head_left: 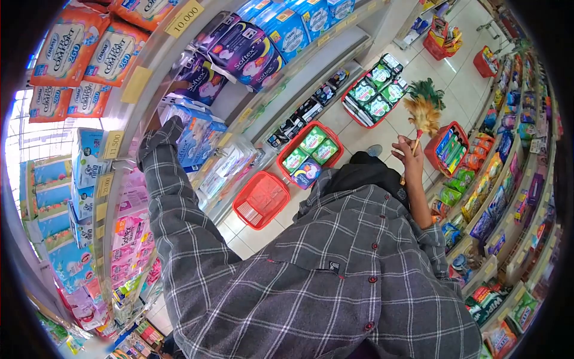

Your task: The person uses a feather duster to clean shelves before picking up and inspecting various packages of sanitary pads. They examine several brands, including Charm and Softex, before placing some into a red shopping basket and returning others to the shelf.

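Observation:
My right hand (411,157) is closed around the thin handle of a feather duster (422,113), whose tan and dark green feathers point away from me. My left arm, in a grey plaid sleeve (167,173), stretches into the shelves on the left. Its cuff ends beside blue packs (190,136) and below purple Softex packs (254,57); the left hand itself is hidden there. Orange Charm packs (63,48) lie on the shelf beyond the cuff.
On the tiled floor stand a red basket (242,209), a red basket of green packs (335,140), another basket of green packs (362,124) and a basket of colourful packs (431,164). Stocked shelves (514,179) line the right side. Price tags (184,17) edge the left shelves.

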Available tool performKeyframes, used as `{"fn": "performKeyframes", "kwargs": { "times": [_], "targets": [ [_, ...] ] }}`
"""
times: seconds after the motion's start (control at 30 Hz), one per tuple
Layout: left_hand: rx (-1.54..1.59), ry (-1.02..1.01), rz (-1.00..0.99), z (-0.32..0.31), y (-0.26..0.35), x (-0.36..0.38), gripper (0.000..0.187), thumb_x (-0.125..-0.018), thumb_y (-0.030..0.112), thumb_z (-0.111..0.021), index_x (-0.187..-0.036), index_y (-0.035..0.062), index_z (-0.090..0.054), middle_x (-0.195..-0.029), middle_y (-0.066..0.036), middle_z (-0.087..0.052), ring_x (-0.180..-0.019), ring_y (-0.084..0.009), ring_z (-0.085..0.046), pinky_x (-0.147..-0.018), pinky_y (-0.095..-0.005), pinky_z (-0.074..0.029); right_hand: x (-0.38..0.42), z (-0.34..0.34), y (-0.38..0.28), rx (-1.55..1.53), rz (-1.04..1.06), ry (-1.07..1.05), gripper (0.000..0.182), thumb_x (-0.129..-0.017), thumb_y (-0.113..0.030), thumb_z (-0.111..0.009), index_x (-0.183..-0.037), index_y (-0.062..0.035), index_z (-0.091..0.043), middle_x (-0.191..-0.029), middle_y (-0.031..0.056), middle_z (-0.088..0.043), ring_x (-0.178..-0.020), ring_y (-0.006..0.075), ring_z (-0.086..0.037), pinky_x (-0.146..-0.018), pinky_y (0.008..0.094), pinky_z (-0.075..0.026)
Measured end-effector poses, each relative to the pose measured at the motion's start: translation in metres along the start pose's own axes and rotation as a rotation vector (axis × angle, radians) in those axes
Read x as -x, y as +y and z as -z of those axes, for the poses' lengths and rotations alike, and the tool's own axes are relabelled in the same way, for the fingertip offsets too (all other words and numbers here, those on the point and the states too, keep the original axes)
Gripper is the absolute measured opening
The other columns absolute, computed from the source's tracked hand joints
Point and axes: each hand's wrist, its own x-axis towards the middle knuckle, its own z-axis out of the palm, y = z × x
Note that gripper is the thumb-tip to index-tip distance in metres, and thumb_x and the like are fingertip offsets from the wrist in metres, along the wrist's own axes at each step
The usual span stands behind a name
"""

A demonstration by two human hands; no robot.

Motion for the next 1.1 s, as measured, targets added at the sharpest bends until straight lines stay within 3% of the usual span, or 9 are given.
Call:
{"fn": "performKeyframes", "kwargs": {
  "times": [0.4, 0.47, 0.57, 0.77, 0.87, 0.9, 1.1],
  "targets": [
    [-0.143, -0.120, -0.151, -0.005, 0.017, -0.022, 0.119, -0.057, 0.027, -0.086, -0.149, 0.0012, -0.015, -0.142, -0.027, -0.038, -0.131, -0.0379, -0.042, -0.111, -0.0422, -0.033, -0.004, -0.007, 0.002, 0.015, -0.010, -0.069, 0.029, -0.092, -0.022, -0.064, -0.109, -0.0007, -0.054, -0.112, 0.0124, -0.060, -0.096, 0.0219, -0.064, -0.077, 0.0318, -0.054],
    [-0.022, -0.127, -0.148, -0.009, 0.033, -0.011, 0.125, -0.053, 0.023, -0.087, -0.151, 0.0007, -0.012, -0.143, -0.028, -0.037, -0.132, -0.0373, -0.041, -0.112, -0.0400, -0.031, -0.003, -0.008, 0.000, 0.024, -0.015, -0.069, 0.029, -0.092, -0.022, -0.064, -0.110, -0.0011, -0.054, -0.112, 0.0122, -0.060, -0.097, 0.0219, -0.064, -0.077, 0.0318, -0.053],
    [-0.079, -0.095, -0.095, -0.012, 0.036, -0.002, 0.126, -0.054, 0.024, -0.088, -0.152, 0.0033, -0.011, -0.145, -0.028, -0.034, -0.134, -0.0383, -0.039, -0.112, -0.0420, -0.030, 0.000, -0.009, -0.002, 0.021, -0.011, -0.070, 0.027, -0.092, -0.022, -0.064, -0.108, -0.0021, -0.054, -0.112, 0.0117, -0.060, -0.096, 0.0222, -0.064, -0.077, 0.0319, -0.053],
    [-0.318, 0.045, -0.188, -0.026, 0.024, -0.012, 0.130, -0.056, 0.050, -0.085, -0.154, 0.0113, -0.010, -0.151, -0.029, -0.025, -0.141, -0.0402, -0.026, -0.115, -0.0437, -0.026, 0.003, -0.009, -0.001, -0.007, -0.008, -0.087, 0.022, -0.092, -0.021, -0.065, -0.094, -0.0067, -0.048, -0.111, 0.0118, -0.060, -0.095, 0.0232, -0.065, -0.077, 0.0325, -0.053],
    [-0.262, -0.002, -0.080, -0.033, 0.058, -0.002, 0.129, -0.056, 0.062, -0.081, -0.154, 0.0121, -0.013, -0.151, -0.029, -0.025, -0.142, -0.0392, -0.025, -0.115, -0.0464, -0.025, 0.004, -0.013, -0.001, -0.003, 0.000, -0.113, 0.024, -0.091, -0.021, -0.065, -0.091, -0.0087, -0.044, -0.111, 0.0125, -0.060, -0.095, 0.0236, -0.065, -0.076, 0.0330, -0.054],
    [-0.330, 0.032, -0.039, -0.040, 0.054, -0.003, 0.123, -0.059, 0.064, -0.079, -0.153, 0.0141, -0.017, -0.150, -0.026, -0.030, -0.139, -0.0399, -0.030, -0.112, -0.0499, -0.029, 0.004, -0.014, -0.002, 0.002, 0.005, -0.124, 0.025, -0.091, -0.021, -0.065, -0.090, -0.0093, -0.043, -0.111, 0.0128, -0.060, -0.095, 0.0236, -0.065, -0.076, 0.0331, -0.054],
    [-0.433, 0.091, -0.050, -0.044, 0.049, -0.008, 0.105, -0.067, 0.064, -0.073, -0.152, 0.0236, -0.025, -0.147, -0.020, -0.038, -0.133, -0.0421, -0.038, -0.108, -0.0493, -0.034, 0.002, -0.017, 0.007, 0.009, -0.003, -0.163, 0.025, -0.092, -0.020, -0.064, -0.091, -0.0098, -0.042, -0.110, 0.0130, -0.060, -0.093, 0.0230, -0.065, -0.075, 0.0331, -0.054]
  ]
}}
